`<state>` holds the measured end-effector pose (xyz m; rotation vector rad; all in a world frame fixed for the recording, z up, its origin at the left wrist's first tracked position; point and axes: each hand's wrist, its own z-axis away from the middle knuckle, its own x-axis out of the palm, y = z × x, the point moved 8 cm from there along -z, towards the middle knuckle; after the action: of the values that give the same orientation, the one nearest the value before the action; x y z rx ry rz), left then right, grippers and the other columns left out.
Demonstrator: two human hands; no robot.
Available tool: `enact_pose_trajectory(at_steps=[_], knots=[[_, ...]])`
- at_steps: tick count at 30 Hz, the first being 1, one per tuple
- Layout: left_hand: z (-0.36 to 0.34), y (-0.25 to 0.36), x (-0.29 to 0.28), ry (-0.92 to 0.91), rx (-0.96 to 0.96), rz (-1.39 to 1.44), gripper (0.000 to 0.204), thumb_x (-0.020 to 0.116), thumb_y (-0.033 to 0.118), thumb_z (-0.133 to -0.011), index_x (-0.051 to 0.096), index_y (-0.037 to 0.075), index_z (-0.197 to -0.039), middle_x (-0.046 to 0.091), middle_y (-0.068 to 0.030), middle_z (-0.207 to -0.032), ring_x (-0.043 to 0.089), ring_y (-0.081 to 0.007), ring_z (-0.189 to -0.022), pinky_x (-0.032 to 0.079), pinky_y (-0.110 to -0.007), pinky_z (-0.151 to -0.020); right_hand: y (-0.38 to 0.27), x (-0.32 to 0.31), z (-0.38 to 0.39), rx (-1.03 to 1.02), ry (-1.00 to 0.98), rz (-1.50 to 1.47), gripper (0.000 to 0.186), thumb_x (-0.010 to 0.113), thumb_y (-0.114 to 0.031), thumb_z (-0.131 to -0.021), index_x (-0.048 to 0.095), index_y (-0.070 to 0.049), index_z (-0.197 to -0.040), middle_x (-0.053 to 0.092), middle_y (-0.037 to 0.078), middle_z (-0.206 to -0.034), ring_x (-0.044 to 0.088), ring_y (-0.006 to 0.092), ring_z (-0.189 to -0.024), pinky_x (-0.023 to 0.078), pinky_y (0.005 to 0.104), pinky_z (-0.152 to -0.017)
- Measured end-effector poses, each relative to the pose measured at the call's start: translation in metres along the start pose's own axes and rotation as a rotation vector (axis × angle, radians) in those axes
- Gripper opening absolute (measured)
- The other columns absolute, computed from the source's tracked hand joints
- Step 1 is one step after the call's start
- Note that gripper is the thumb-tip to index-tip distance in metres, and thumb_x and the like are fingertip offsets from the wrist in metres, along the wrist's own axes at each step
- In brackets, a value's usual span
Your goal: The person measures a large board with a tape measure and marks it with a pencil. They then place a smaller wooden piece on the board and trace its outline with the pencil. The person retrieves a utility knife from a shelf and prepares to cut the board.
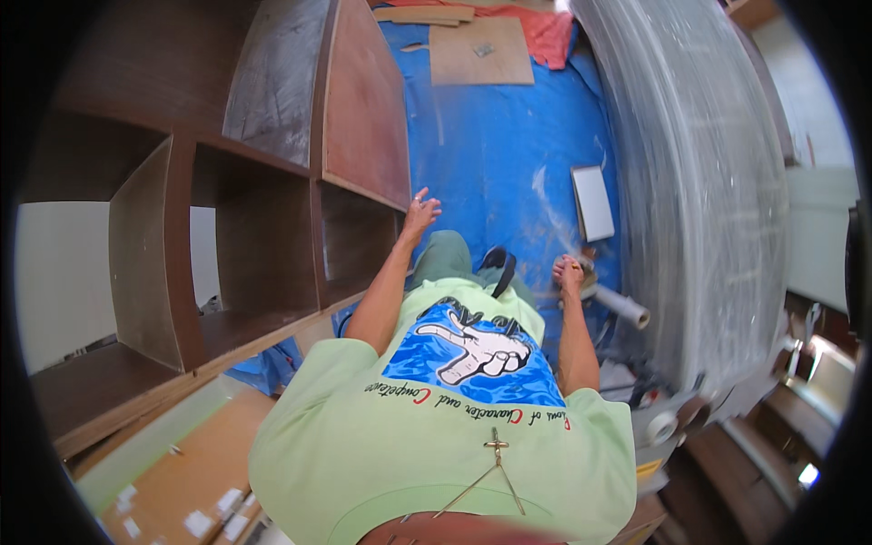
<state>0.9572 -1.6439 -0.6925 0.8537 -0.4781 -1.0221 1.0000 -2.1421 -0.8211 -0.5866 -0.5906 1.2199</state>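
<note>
My left hand (421,215) is held out with its fingers apart, holding nothing, beside the lower corner of a reddish-brown cabinet panel (368,104). Whether it touches the panel edge I cannot tell. Over on the right, my right hand (569,272) is closed, fingers curled in; anything inside is too small or hidden to name. Just past that hand lies a long white-faced box or board (594,203) on the blue sheet. A whitish roll with a cardboard core (625,307) lies right beside the same hand.
A dark brown wooden cabinet with open compartments (182,254) fills the left. Clear plastic film wraps a tall piece (699,182) on the right. Blue sheeting (495,136) covers the floor between them, with a plywood board (481,68) and red cloth (548,41) at the far end.
</note>
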Motion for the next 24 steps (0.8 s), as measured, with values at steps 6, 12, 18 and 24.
enact_pose_trajectory(at_steps=[6, 12, 18, 24], knots=[[-0.073, -0.010, 0.003, 0.026, -0.212, -0.079, 0.048, 0.054, 0.028, -0.101, 0.046, 0.010, -0.144, 0.064, -0.0089, -0.120, 0.066, -0.0201, -0.099, 0.053, -0.035, -0.080, -0.178, 0.090, -0.122, -0.164, -0.091, 0.398, 0.023, 0.054, -0.017, -0.100, 0.060, -0.002, -0.116, 0.061, 0.006, -0.077, 0.055, 0.0099, -0.056, 0.044, 0.0222, -0.046], [-0.186, -0.021, 0.032, 0.126, -0.517, -0.040, 0.035, 0.057, 0.026, -0.098, 0.058, 0.012, -0.129, 0.067, -0.0046, -0.105, 0.064, -0.0161, -0.090, 0.052, -0.032, -0.075, -0.208, 0.162, -0.218, -0.109, -0.077, 0.411, 0.028, 0.051, -0.026, -0.102, 0.063, -0.003, -0.113, 0.065, 0.007, -0.079, 0.062, 0.0139, -0.059, 0.048, 0.0252, -0.048], [-0.380, 0.157, 0.090, 0.149, -0.096, -0.093, 0.038, 0.056, 0.022, -0.096, 0.060, 0.004, -0.129, 0.067, -0.0048, -0.093, 0.061, -0.0128, -0.083, 0.050, -0.027, -0.070, -0.221, 0.179, -0.265, -0.059, 0.055, 0.707, 0.043, 0.055, -0.036, -0.097, 0.069, 0.004, -0.103, 0.068, 0.012, -0.073, 0.063, 0.0193, -0.059, 0.050, 0.0308, -0.056], [-0.497, 0.361, 0.124, 0.027, 0.061, -0.102, 0.042, 0.056, 0.022, -0.095, 0.057, 0.002, -0.132, 0.068, -0.0130, -0.110, 0.067, -0.0194, -0.096, 0.053, -0.033, -0.082, -0.359, 0.289, -0.343, -0.244, 0.077, 1.095, 0.060, 0.043, -0.043, -0.099, 0.073, 0.001, -0.073, 0.065, 0.011, -0.062, 0.065, 0.0221, -0.065, 0.050, 0.0367, -0.065]])
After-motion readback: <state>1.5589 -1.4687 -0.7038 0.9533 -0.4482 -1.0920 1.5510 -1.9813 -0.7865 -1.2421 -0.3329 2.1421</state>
